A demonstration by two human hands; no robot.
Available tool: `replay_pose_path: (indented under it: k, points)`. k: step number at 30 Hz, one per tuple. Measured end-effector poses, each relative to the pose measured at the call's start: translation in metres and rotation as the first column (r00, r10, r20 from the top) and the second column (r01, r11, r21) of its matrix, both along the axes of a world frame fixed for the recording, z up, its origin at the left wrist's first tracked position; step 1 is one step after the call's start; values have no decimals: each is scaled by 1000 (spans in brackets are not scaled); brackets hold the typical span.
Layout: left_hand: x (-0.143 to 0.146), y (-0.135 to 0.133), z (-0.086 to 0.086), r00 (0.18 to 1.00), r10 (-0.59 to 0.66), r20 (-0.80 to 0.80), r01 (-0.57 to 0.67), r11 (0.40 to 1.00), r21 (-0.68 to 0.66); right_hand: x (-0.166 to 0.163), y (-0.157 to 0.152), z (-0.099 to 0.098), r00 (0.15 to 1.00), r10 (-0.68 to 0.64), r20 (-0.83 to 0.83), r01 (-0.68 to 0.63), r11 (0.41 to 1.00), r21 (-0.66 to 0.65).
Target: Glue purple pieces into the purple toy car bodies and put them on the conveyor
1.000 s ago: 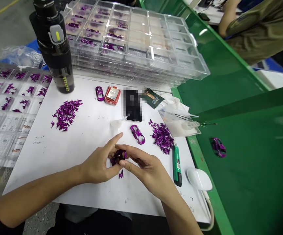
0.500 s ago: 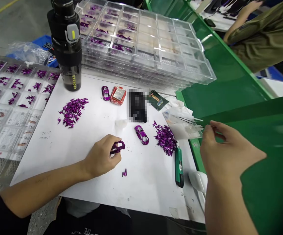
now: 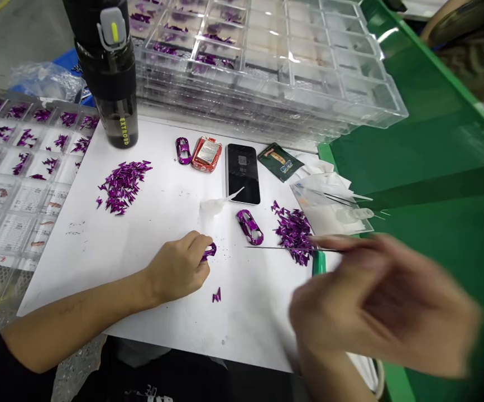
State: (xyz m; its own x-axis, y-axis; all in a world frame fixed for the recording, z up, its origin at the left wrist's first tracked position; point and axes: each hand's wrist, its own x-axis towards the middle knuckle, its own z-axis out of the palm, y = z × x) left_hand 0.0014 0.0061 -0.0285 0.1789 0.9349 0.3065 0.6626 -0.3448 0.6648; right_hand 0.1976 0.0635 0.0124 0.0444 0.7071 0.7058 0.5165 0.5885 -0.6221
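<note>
White desk (image 3: 178,326), two heaps of small purple pieces (image 3: 122,185), lone purple piece (image 3: 216,295), two purple car shells (image 3: 249,223), red-edged object (image 3: 207,154), phone (image 3: 242,167), green packet (image 3: 280,162), dark bottle (image 3: 118,109)

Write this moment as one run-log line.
left hand: holds purple part | right hand: blurred, holds thin tool | on white worktop: purple car shell, phone

Yellow "EXTRORD" on the black bottle (image 3: 110,75)
</note>
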Motion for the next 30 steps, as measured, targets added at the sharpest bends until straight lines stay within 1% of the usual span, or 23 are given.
replay_pose_path:
  k: [2,4,5,8,13,18,22,24,27,30]
  points:
    - [0,1,2,999,15,31,-14,999,-34,-23,-13,-12,999,1,-44,2,997,80]
    - [-1,1,3,998,27,54,-23,997,-70,-36,-17,-21,998,57,-12,-55,991,119]
    - [-1,1,4,998,31,62,-26,996,-84,-39,-18,-24,997,76,13,-77,989,126]
    - [-1,1,5,997,37,71,-29,994,-110,-40,-15,-27,996,66,60,-74,988,135]
    - [-1,1,5,996,34,76,-24,991,-128,-38,-14,-27,995,75,65,-83,989,122]
    - [0,1,4,993,51,104,-36,990,-139,-37,-13,-21,994,108,9,-108,990,95]
    - [2,1,10,980,71,184,-34,980,-197,-34,-13,-16,994,76,-80,-62,985,163]
    - [2,2,14,973,83,213,-30,970,-240,-33,-15,-15,994,74,-81,-58,981,183]
    - [3,2,20,968,103,228,-33,956,-291,-34,-17,-16,995,94,-34,-89,987,136]
    - [3,3,23,966,106,235,-26,947,-321,-36,-17,-18,993,118,-22,-115,988,101]
